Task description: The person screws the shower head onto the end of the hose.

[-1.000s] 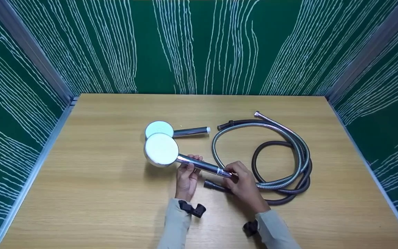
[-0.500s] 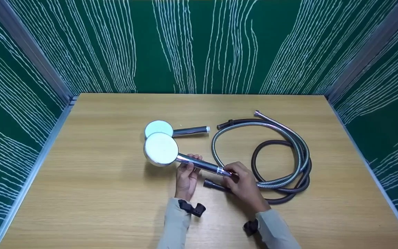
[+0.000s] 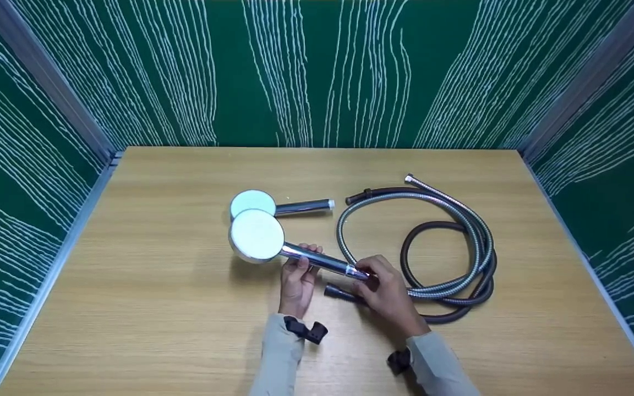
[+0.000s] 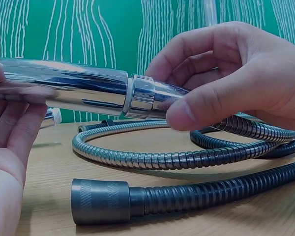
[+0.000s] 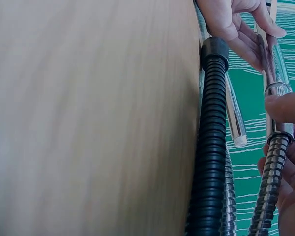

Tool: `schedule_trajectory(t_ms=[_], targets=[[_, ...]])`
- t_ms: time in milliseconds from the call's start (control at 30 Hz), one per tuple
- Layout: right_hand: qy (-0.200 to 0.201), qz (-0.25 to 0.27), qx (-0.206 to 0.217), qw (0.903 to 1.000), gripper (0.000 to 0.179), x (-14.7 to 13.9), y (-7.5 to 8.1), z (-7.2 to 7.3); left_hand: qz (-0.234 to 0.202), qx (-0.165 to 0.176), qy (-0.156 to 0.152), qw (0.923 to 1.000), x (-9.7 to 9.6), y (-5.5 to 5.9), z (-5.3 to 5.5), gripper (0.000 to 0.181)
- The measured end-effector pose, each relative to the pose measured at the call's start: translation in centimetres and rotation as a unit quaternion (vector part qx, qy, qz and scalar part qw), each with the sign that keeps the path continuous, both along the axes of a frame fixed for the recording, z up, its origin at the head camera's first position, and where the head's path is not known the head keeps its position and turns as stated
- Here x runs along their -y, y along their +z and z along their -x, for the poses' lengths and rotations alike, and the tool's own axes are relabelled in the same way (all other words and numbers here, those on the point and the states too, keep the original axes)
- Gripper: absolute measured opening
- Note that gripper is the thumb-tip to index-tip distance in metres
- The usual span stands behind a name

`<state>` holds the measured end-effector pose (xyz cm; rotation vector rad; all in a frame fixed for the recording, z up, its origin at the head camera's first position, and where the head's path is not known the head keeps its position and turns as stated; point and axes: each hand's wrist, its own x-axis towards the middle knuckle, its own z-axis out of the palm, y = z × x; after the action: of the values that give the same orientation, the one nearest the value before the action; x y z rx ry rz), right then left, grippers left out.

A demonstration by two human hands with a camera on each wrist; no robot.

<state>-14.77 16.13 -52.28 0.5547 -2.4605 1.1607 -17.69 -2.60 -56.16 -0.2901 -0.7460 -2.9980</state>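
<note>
My left hand [image 3: 296,283] holds a chrome shower head [image 3: 257,235] by its handle, just above the table, its pale round face turned up. The right hand [image 3: 388,294] pinches the chrome end fitting [image 4: 142,96] of a silver shower hose [image 4: 162,160] between thumb and fingers. This fitting sits in line with the handle's end, and in the left wrist view a thin white ring shows between them. Threads inside are hidden. Below the right hand lies a black hose [image 4: 211,194], its wide end fitting pointing left.
A second shower head [image 3: 303,207] lies behind the held one, partly covered by it in the head view. Both hoses coil together on the right of the wooden table [image 3: 146,308]. Green walls with white streaks [image 3: 317,71] enclose the back and sides.
Almost nothing differs. Both hands stay at the shower head and hose fitting, and the right hand's fingers shift only slightly.
</note>
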Motion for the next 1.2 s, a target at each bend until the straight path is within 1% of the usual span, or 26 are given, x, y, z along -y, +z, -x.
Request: schedule_trajectory(t_ms=[133, 233, 367, 533, 667, 933, 1200], targets=[[0.002, 0.007, -0.022, 0.9997, 0.035, 0.1, -0.13, 0.11, 0.001, -0.011, -0.003, 0.9999, -0.04, 0.01, 0.03, 0.016], [0.0, 0.013, -0.029, 0.9995, 0.035, 0.13, -0.24, 0.17, -0.003, -0.013, -0.004, 0.9999, -0.05, 0.02, 0.02, 0.016], [-0.002, 0.016, -0.018, 0.9997, 0.033, 0.12, -0.19, 0.13, -0.006, -0.012, -0.004, 0.9999, -0.05, 0.04, 0.04, 0.016], [-0.003, 0.015, 0.015, 0.9998, 0.031, 0.03, 0.02, -0.01, -0.009, -0.008, -0.003, 0.9999, -0.06, 0.03, 0.07, 0.016], [-0.006, 0.008, 0.029, 0.9995, 0.03, -0.05, 0.08, -0.1, -0.008, -0.009, -0.003, 0.9999, -0.05, -0.01, 0.1, 0.015], [-0.003, 0.006, 0.03, 0.9995, 0.027, -0.17, 0.06, -0.07, -0.012, -0.009, -0.004, 0.9999, -0.06, 0.07, 0.09, 0.016], [-0.002, -0.001, 0.024, 0.9997, 0.025, -0.19, 0.16, -0.12, 0.005, -0.004, 0.0, 1.0, 0.02, -0.06, 0.06, 0.015]])
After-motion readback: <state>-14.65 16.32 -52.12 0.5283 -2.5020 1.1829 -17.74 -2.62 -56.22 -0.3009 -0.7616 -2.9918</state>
